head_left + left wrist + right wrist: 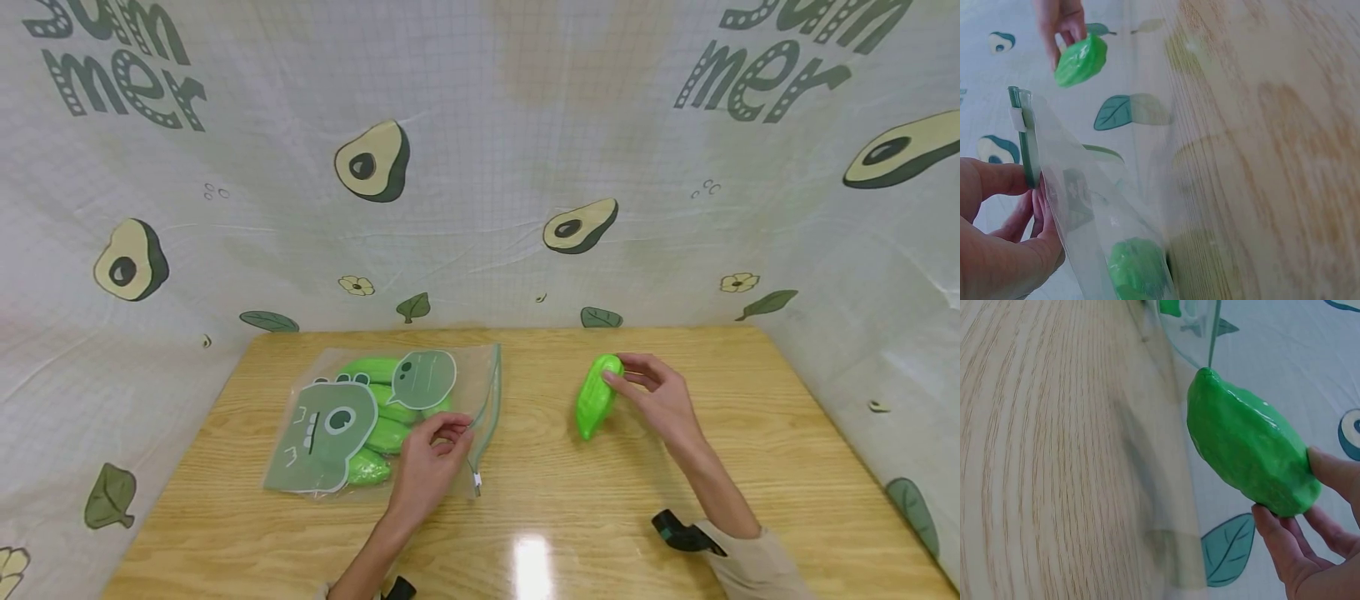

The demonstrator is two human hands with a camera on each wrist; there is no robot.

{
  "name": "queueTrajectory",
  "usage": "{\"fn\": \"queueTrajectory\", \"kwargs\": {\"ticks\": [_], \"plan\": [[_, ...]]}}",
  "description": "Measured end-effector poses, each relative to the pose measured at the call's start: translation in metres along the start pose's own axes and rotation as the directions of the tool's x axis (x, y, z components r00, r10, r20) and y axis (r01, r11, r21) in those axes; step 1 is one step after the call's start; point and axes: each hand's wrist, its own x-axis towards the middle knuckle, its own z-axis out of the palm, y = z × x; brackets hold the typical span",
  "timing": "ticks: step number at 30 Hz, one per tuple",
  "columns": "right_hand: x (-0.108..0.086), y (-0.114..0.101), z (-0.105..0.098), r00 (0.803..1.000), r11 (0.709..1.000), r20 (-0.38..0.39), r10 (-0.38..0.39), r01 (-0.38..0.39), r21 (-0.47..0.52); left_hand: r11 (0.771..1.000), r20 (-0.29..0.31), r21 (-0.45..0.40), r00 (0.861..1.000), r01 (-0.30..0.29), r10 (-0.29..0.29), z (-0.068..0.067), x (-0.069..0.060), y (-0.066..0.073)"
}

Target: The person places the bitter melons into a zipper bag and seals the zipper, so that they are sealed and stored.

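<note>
A clear zip bag (318,454) with a green cartoon monster print lies on the table at the left, several glossy green vegetables (386,436) inside it. My left hand (430,462) pinches the edge of the bag near its green zip strip (1026,147); a white slider (1017,119) sits on that strip. To the right, my right hand (663,404) holds a lumpy, tapered green vegetable (1250,447), perhaps a bitter melon, above the table. Thumb and fingertips grip its blunt end, and the narrow tip points away from the hand.
A light wooden table (555,492) lies under both hands. White cloth (480,167) printed with avocados, leaves and lettering hangs behind it and along both sides. A dark wrist strap (684,533) is on the right forearm.
</note>
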Motion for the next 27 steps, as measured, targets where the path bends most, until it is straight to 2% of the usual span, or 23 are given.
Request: {"fn": "queueTrajectory", "kwargs": {"ticks": [27], "plan": [[0.008, -0.007, 0.031, 1.000, 0.989, -0.023, 0.001, 0.003, 0.151, 1.000, -0.003, 0.015, 1.000, 0.003, -0.003, -0.001, 0.000, 0.003]]}}
